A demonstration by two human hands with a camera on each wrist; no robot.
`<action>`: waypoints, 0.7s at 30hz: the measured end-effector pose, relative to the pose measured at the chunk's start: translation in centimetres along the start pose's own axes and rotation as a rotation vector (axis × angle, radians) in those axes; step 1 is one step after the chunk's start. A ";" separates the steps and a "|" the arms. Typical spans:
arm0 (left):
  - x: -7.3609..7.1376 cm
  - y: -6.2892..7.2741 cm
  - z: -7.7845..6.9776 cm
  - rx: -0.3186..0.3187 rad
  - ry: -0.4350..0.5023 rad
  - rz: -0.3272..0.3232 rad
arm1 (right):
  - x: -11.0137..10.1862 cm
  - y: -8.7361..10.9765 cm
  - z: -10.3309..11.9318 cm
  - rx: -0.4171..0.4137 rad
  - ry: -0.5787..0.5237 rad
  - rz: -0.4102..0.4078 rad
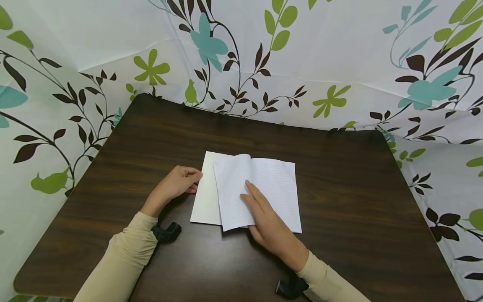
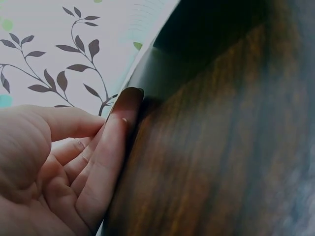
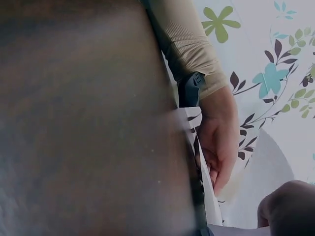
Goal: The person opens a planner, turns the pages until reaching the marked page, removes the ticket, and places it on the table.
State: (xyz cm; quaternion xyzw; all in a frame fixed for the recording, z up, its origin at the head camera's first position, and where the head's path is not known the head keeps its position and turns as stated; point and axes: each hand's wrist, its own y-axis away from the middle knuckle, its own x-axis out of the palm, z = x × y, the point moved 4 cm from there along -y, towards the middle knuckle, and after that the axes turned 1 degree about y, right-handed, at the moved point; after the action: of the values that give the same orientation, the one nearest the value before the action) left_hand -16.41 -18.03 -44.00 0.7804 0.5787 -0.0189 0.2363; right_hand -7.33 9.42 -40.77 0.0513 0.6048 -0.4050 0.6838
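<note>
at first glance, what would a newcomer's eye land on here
Probably the white notebook, lying open near the middle of the dark table. Next come the hands: the left hand at the notebook's left edge, and the right hand with its fingers stretched over the lined paper. Behind the table, the white cloth stands out with its green, blue and dark brown plant pattern.

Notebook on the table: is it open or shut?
Open: the notebook lies spread in the head view, its ruled pages facing up on both sides of a fold.
</note>
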 end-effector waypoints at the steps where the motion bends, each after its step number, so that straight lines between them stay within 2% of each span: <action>1: 0.0 0.0 0.0 0.001 -0.001 0.000 | 0.1 0.1 0.0 0.007 0.015 -0.011; 7: 0.0 0.2 -0.2 0.009 -0.014 -0.001 | 0.9 0.1 0.0 -0.016 0.100 0.039; 16: -0.1 0.2 -0.4 0.024 -0.033 -0.023 | 2.1 -0.3 0.0 -0.025 0.033 0.152; 21: 0.0 0.1 -0.4 0.024 -0.061 -0.039 | 2.6 -0.3 0.0 -0.037 0.058 0.199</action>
State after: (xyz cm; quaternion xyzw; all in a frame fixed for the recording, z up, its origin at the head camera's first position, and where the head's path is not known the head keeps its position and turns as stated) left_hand -16.44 -17.86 -43.64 0.7709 0.5860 -0.0541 0.2439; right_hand -7.67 7.92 -42.85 0.1102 0.6236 -0.3223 0.7036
